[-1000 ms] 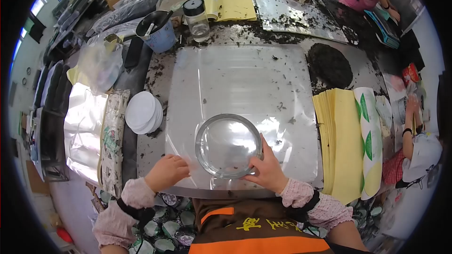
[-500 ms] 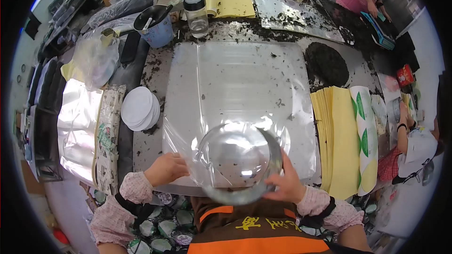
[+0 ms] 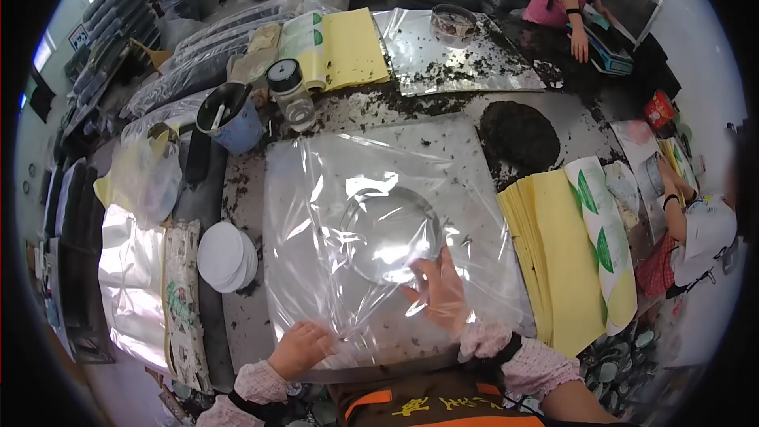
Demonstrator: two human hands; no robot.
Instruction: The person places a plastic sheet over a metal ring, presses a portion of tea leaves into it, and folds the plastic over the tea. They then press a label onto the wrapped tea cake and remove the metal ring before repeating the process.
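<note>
A round, shiny ring (image 3: 433,221) sits near the middle of the table beneath a crinkled clear plastic sheet (image 3: 308,213). My right hand (image 3: 443,292) reaches in under the sheet, with thumb and fingers on the ring's near right rim. At the sheet's near left edge, my left hand (image 3: 304,349) is closed, with plastic between its fingers. Dark flecks lie about on the flat surface around the ring.
White paper discs (image 3: 224,259) are stacked at left. Yellow sheets (image 3: 553,261) lie at right. A dark round cake of leaf-like material (image 3: 520,136), a lidded jar (image 3: 292,99) and a blue bucket (image 3: 237,126) stand farther back. Two other people work at the right.
The ring has moved forward from the near edge and down to the table under the plastic. My right hand went along with it. The camera view has tilted up.
</note>
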